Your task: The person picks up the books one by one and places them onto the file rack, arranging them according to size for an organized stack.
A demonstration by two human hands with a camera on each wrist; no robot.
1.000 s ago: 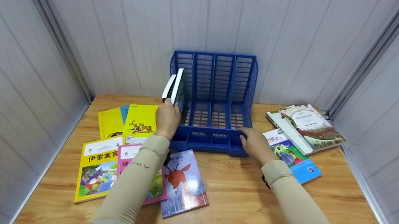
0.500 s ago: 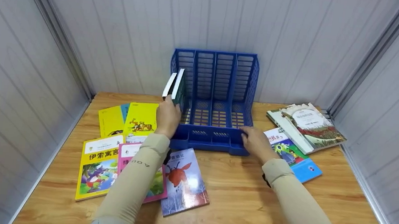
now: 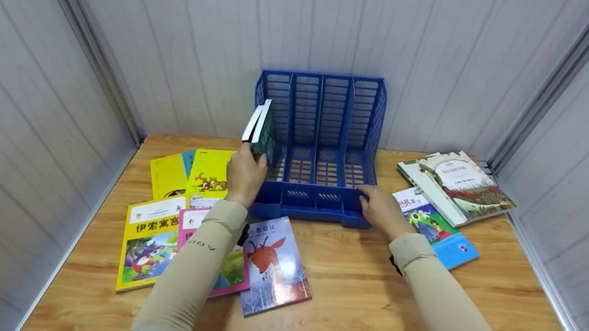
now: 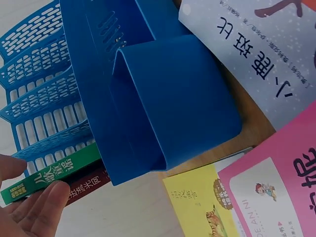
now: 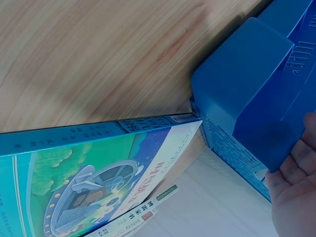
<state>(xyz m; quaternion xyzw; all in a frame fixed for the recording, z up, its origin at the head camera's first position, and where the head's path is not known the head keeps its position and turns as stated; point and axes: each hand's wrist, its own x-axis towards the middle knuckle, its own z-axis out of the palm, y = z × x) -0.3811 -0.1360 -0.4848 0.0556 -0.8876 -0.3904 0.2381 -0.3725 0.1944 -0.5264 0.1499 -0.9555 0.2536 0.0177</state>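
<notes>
A blue file rack (image 3: 314, 195) with upright dividers stands against the back wall. My left hand (image 3: 246, 175) grips a green-spined book (image 4: 66, 169) standing upright in the leftmost slot, thumb and fingers on either side of its spine. Beside it stands a book with a dark red spine (image 4: 91, 186), leaning slightly apart at the top; the left fingers reach over near it, and whether they hold it too is hidden. At the rack's front right corner, my right hand (image 3: 382, 209) holds the edge with curled fingers (image 5: 302, 155).
Left on the wooden table (image 3: 354, 319) lie yellow books (image 3: 149, 251), a pink book (image 3: 230, 276) and a deer-cover book (image 3: 279, 267). To the right, a blue-green book (image 3: 433, 227) lies partly under a stack of pale-spined books (image 3: 460, 186). Panel walls enclose three sides.
The gap between the two books in the left slot has narrowed slightly at the top. My right hand stays on the rack corner; the head view has shifted a little.
</notes>
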